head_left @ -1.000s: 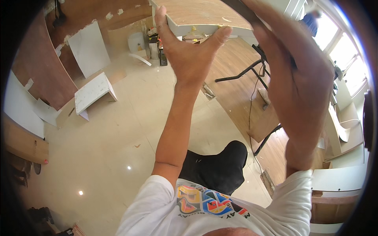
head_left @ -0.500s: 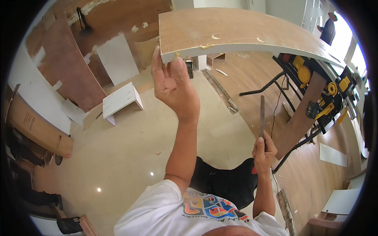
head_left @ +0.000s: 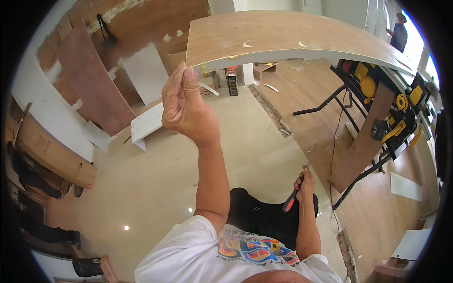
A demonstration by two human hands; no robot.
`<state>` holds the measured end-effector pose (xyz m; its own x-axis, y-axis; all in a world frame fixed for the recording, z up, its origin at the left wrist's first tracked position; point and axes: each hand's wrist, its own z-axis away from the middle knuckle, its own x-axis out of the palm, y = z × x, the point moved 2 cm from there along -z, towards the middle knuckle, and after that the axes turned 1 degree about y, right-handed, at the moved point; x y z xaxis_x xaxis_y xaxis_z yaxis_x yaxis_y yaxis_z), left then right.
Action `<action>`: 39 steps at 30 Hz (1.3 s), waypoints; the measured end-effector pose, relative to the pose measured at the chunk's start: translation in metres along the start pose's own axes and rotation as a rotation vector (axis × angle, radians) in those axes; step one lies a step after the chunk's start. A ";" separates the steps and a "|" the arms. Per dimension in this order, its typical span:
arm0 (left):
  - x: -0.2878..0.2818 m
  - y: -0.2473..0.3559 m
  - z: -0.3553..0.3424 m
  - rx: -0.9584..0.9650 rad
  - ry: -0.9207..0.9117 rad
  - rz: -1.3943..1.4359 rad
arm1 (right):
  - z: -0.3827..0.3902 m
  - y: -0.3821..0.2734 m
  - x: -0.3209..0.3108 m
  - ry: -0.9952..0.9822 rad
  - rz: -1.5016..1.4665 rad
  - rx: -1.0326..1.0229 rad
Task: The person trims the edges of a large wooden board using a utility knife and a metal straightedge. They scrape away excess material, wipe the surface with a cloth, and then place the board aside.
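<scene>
A tall dark carton with a red top and a yellow band stands upright on the pale floor, up and to the right of the raised left hand, below the near edge of the wood panel whose corner that hand pinches. Well to the left of the hand and lower, a long brown cardboard box leans by the wall, with small dark print on its side. No screens or signs show.

Matt wood-grain panel (white edge), glossy tiled floor, metal-bladed chisel.
</scene>
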<state>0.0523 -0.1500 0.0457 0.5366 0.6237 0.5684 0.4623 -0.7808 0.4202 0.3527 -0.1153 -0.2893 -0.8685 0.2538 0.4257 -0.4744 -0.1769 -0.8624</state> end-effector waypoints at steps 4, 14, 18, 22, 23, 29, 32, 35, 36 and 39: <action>-0.005 0.000 -0.004 0.084 -0.035 -0.108 | -0.007 0.006 -0.007 0.046 -0.154 0.055; -0.039 -0.025 0.011 -0.390 -0.004 0.063 | 0.003 0.008 0.000 -0.038 -0.053 0.082; -0.018 0.001 -0.011 -0.122 0.022 -0.001 | 0.006 0.006 0.003 -0.039 -0.022 0.085; -0.005 0.005 -0.010 -0.107 -0.053 -0.124 | 0.005 0.010 0.004 -0.048 -0.010 0.077; -0.005 0.009 -0.010 -0.051 -0.055 -0.152 | 0.006 0.010 0.005 -0.051 -0.009 0.071; -0.010 0.012 -0.011 0.225 -0.148 -0.380 | 0.012 0.007 0.009 -0.044 0.072 0.044; -0.010 0.019 -0.019 0.173 -0.240 -0.464 | 0.013 0.005 0.010 -0.047 0.092 0.036; -0.011 0.021 -0.020 0.034 -0.274 -0.368 | 0.012 0.004 0.012 -0.048 0.097 0.039; -0.011 0.020 -0.019 0.034 -0.275 -0.368 | 0.012 0.005 0.011 -0.051 0.095 0.037; -0.017 0.014 -0.015 -0.017 -0.306 -0.354 | 0.012 0.008 0.010 -0.055 0.090 0.034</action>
<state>0.0386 -0.1717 0.0527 0.5327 0.8321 0.1542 0.6441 -0.5168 0.5639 0.3379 -0.1259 -0.2888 -0.9139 0.1829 0.3624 -0.3981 -0.2286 -0.8884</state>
